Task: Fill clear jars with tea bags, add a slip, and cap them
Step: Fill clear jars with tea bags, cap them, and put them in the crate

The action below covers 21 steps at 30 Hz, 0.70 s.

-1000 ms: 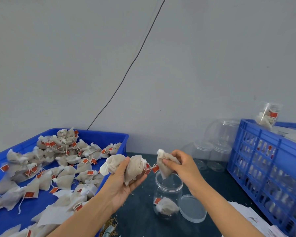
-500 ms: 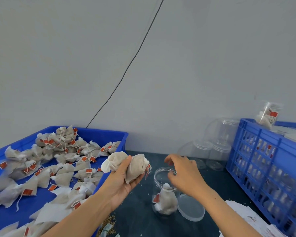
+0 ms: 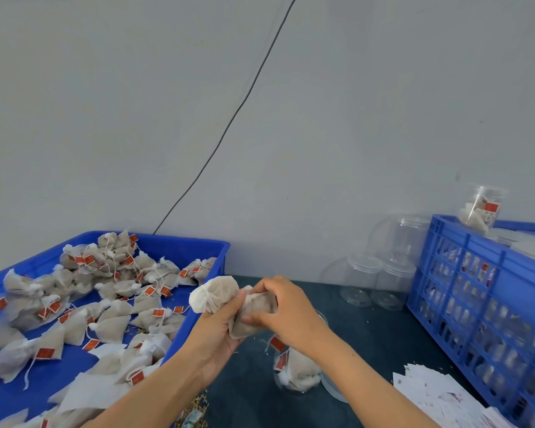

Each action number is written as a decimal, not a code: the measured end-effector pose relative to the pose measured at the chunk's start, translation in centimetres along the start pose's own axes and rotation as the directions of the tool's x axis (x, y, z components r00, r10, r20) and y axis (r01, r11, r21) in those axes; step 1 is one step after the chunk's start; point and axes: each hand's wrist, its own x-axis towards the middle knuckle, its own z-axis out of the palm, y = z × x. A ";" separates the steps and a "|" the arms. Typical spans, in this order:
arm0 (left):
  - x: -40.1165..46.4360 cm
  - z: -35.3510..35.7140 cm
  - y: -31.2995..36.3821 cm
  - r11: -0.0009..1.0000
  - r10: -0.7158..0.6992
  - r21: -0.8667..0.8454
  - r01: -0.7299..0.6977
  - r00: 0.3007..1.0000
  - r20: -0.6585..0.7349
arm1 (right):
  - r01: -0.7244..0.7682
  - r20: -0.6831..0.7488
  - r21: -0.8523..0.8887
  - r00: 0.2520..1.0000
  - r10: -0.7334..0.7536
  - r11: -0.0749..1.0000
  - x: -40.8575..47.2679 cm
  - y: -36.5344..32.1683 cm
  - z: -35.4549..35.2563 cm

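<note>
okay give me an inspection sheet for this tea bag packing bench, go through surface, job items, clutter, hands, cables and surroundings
Surface: dark table, with spilled grains near its front edge.
Job's things: open jar below the hands with tea bags inside; its lid lies beside it; blue tray of loose tea bags; slips stacked at right; empty jars by the wall.
Clutter: blue crate with a filled jar on top.
Hands: left hand holds two tea bags; right hand grips one of them.
Cables: black cable running down the wall.
Surroundings: plain grey wall.
</note>
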 end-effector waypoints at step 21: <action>0.4 0.3 0.1 0.991 -0.085 -0.118 0.070 0.989 -0.124 | -0.214 -0.022 -0.385 0.975 0.223 0.898 0.0 2.9 -6.0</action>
